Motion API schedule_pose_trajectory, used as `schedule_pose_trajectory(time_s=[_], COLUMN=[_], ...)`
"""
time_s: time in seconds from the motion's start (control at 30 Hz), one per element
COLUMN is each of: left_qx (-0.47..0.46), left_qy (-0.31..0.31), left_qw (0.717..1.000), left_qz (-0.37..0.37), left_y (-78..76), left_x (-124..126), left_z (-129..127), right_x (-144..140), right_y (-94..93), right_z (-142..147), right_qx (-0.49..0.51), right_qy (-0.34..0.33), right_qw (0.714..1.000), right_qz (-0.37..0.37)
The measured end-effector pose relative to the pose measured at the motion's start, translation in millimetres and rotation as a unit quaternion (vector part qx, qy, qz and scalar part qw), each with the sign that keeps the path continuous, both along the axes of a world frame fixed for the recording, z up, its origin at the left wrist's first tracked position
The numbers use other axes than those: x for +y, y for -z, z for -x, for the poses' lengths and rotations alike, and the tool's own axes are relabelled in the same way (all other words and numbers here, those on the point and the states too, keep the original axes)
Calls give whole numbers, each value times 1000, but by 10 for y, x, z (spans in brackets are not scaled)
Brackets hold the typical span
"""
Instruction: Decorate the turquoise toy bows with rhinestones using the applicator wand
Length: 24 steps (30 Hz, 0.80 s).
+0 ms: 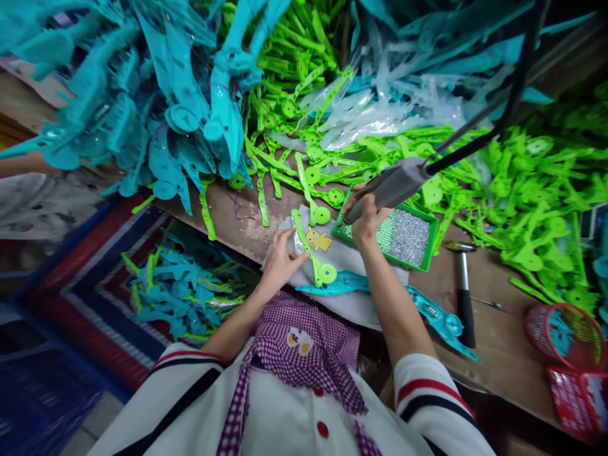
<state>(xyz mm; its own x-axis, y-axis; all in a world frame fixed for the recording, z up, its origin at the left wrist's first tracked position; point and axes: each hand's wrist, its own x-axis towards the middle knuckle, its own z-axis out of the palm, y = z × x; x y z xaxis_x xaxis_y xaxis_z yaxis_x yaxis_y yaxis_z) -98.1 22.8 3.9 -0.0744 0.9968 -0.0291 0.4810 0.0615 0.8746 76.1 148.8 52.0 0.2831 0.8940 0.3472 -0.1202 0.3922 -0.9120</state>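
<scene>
My right hand (369,218) is wrapped round a grey electric screwdriver (401,180), which slants down over a green tray (434,247). Small silvery screws (412,237) fill the tray's right part; the screwdriver's tip is hidden by my hand. My left hand (279,261) grips the edge of a lime-green plastic part (324,273) with a round end, thumb and fingers on its long arm. A clear piece lies along that arm. Under it is a grey cloth (349,304) with a yellow cartoon figure (319,239). A turquoise part (339,283) lies just in front, crossing under my right forearm.
Heaped green parts (522,209), clear parts (380,114) and turquoise parts (180,95) crowd the bench's back. A hammer (464,291), a thin screwdriver (491,305) and red baskets (570,339) stand right. A lined crate (90,285) with mixed parts sits lower left. The screwdriver's cable (513,107) hangs overhead.
</scene>
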Motion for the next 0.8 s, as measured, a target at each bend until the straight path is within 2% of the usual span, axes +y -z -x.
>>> schedule_pose_trajectory(time_s=[0.17, 0.3, 0.4, 0.53, 0.6, 0.67, 0.73, 0.8], left_qx=[20, 11, 0, -21, -26, -20, -7, -1], left_qy=[19, 43, 44, 24, 10, 0, -9, -14], left_qw=[1000, 999, 999, 999, 999, 999, 1000, 1000], left_qz=[11, 25, 28, 41, 44, 38, 26, 20], left_y=[-89, -124, -97, 1, 53, 93, 119, 136], left_x=[-47, -28, -17, -10, -3, 7, 17, 24], left_z=[-24, -26, -35, -62, -78, -94, -107, -118], right_x=[-17, -5, -28, -209, -336, -445, -516, -550], right_y=[48, 60, -54, -350, -445, -446, -366, -262], right_z=[-15, -9, -28, -34, 45, 186, 345, 470], right_qx=[-17, -32, -28, 19, 44, 45, 35, 29], right_qy=[-11, 12, 22, 18, -17, -95, -181, -227], right_qw=[1000, 999, 999, 999, 998, 993, 983, 973], right_qz=[-1, 11, 16, -21, -49, -45, -2, 44])
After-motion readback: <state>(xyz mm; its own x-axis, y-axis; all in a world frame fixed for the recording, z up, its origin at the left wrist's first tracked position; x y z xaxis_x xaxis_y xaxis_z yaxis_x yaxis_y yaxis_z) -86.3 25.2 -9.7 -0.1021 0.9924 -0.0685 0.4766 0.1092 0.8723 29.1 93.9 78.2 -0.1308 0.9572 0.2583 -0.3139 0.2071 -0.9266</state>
